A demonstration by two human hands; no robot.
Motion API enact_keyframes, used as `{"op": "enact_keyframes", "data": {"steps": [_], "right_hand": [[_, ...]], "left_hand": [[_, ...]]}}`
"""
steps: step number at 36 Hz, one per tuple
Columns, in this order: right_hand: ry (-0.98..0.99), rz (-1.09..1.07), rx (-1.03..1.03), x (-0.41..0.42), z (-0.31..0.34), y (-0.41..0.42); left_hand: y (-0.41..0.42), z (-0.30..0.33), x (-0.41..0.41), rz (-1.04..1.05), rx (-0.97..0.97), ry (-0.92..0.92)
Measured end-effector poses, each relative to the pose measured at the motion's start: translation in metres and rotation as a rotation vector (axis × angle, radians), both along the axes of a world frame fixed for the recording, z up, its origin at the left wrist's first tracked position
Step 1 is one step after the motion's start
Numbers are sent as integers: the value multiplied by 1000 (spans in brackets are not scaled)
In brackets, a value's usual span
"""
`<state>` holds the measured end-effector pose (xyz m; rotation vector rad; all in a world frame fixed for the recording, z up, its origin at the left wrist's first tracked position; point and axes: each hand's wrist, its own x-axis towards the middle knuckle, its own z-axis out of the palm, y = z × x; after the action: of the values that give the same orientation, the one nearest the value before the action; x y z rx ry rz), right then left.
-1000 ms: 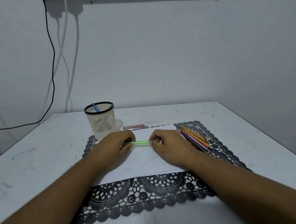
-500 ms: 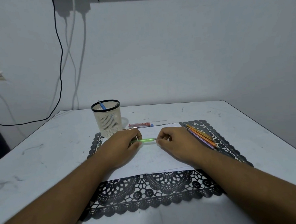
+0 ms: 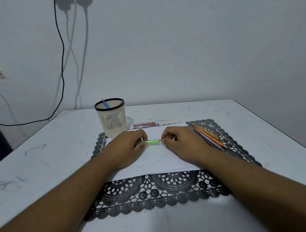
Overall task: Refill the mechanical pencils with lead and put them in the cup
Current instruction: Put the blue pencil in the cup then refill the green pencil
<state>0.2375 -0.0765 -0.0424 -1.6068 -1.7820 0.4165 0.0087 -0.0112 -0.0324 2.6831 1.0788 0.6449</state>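
From the head camera, both forearms reach over a black lace-patterned placemat (image 3: 152,192) with a white paper sheet (image 3: 156,160) laid on it. The left hand (image 3: 127,149) has its fingers curled round one end of a translucent green mechanical pencil (image 3: 152,141), held level just above the sheet. The right hand (image 3: 182,142) pinches at the pencil's other end; whether it holds a lead or the cap is too small to tell.

A cream slotted plastic cup with a black rim (image 3: 111,118) stands behind the left hand, with one blue pencil (image 3: 106,104) inside. A red lead case (image 3: 144,124) lies beside the cup, and a bundle of orange and purple pencils (image 3: 209,136) lies on the mat just right of the right hand.

The refill of the green pencil looks under way. Next, it probably needs closing, then a short carry to the cup.
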Motion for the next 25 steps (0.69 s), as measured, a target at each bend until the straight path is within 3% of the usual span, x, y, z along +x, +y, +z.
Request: {"op": "enact_keyframes", "data": {"steps": [25], "right_hand": [[-63,-26,-14,-2,2,0]], "left_hand": [[0,-1,0,-11,-19,25]]}}
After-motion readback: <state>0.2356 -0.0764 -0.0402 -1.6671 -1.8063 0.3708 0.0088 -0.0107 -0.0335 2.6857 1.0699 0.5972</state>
